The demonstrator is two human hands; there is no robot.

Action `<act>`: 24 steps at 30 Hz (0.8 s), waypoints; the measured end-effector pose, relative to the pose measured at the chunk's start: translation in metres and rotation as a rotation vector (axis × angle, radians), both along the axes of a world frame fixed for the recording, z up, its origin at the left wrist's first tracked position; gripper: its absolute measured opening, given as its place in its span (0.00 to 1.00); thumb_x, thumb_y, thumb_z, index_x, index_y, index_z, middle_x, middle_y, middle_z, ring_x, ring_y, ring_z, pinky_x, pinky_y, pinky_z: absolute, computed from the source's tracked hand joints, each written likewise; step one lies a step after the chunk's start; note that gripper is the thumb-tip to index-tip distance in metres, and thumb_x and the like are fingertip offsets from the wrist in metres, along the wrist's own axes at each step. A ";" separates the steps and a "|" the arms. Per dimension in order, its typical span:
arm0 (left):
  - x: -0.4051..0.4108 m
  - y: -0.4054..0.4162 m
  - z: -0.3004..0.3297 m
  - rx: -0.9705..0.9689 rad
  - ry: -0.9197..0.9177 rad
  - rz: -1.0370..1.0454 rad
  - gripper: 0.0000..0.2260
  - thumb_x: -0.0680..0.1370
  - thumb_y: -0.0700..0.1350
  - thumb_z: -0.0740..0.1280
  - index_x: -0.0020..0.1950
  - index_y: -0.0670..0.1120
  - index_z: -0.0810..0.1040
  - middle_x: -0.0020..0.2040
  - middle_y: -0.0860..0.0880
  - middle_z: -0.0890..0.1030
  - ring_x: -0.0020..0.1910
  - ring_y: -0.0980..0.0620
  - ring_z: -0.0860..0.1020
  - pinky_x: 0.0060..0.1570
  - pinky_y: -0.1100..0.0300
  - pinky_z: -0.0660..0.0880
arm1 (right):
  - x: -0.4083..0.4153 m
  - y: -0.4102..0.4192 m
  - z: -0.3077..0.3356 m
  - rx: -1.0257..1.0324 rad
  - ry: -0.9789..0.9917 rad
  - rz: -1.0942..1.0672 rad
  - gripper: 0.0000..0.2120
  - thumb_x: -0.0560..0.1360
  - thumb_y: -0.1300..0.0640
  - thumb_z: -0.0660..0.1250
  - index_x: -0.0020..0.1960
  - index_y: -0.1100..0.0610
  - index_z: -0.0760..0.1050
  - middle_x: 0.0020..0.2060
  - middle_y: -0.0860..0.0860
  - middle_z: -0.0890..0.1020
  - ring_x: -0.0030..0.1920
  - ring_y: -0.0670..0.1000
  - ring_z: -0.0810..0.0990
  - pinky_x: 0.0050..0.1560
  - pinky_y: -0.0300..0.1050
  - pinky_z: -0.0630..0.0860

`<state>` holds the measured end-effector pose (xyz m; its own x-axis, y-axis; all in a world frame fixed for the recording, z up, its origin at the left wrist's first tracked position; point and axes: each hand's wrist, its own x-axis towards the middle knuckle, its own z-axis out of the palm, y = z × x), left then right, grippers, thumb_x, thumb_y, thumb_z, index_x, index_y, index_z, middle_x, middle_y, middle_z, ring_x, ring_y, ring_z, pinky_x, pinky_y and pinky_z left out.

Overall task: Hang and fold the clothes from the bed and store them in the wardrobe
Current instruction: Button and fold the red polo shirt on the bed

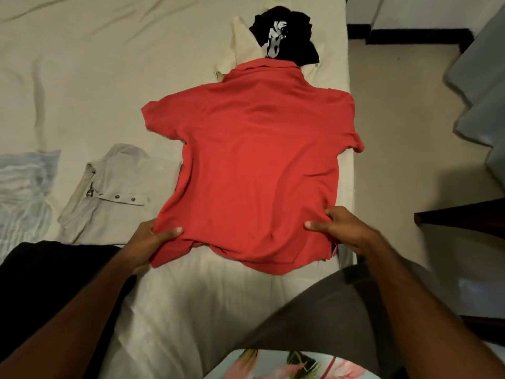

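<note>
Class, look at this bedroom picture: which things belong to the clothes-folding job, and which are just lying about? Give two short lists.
Part of the job:
- red short-sleeved polo shirt, gripped at its hem by the left hand and right hand
- pale grey buttoned shirt
- crumpled black printed garment
- cream garment beneath it

Just lying about:
- cream bed sheet
- dark wooden furniture edge
</note>
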<state>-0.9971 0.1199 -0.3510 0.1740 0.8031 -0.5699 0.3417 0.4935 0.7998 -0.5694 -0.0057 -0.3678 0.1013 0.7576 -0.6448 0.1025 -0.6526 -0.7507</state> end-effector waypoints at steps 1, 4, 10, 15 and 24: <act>-0.003 0.003 -0.001 -0.026 -0.039 0.000 0.34 0.61 0.51 0.85 0.62 0.39 0.80 0.54 0.40 0.86 0.50 0.44 0.85 0.46 0.57 0.83 | 0.000 0.000 -0.003 0.000 -0.013 -0.006 0.26 0.64 0.44 0.80 0.54 0.59 0.83 0.53 0.54 0.86 0.54 0.54 0.85 0.61 0.55 0.81; -0.005 0.007 -0.009 -0.046 -0.129 0.086 0.29 0.71 0.51 0.78 0.67 0.39 0.78 0.60 0.39 0.83 0.54 0.45 0.84 0.51 0.54 0.83 | -0.001 -0.001 -0.011 0.035 -0.044 -0.071 0.24 0.70 0.40 0.74 0.54 0.59 0.84 0.51 0.55 0.87 0.53 0.54 0.85 0.63 0.59 0.79; -0.007 0.009 -0.007 -0.021 -0.211 0.136 0.17 0.84 0.53 0.61 0.69 0.48 0.77 0.62 0.49 0.84 0.60 0.50 0.82 0.65 0.52 0.74 | -0.010 -0.011 -0.023 0.080 -0.061 -0.164 0.27 0.79 0.37 0.64 0.71 0.52 0.74 0.61 0.51 0.83 0.60 0.56 0.82 0.67 0.59 0.76; -0.030 -0.016 0.001 -0.093 -0.109 -0.176 0.22 0.74 0.47 0.77 0.66 0.42 0.78 0.58 0.42 0.85 0.58 0.43 0.83 0.57 0.51 0.81 | -0.008 -0.034 -0.007 0.069 -0.182 -0.203 0.16 0.83 0.48 0.64 0.55 0.61 0.80 0.48 0.60 0.85 0.47 0.61 0.84 0.56 0.58 0.80; -0.053 -0.016 0.011 0.021 0.035 -0.229 0.17 0.76 0.43 0.74 0.64 0.41 0.79 0.54 0.44 0.86 0.52 0.43 0.85 0.57 0.47 0.80 | 0.013 -0.065 0.036 -0.053 -0.576 0.163 0.12 0.72 0.48 0.79 0.45 0.56 0.82 0.36 0.54 0.85 0.34 0.50 0.81 0.36 0.42 0.73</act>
<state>-1.0505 0.1036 -0.3401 0.3330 0.7569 -0.5624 0.4708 0.3833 0.7946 -0.5560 -0.0703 -0.3319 0.3308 0.7610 -0.5581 0.5854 -0.6293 -0.5112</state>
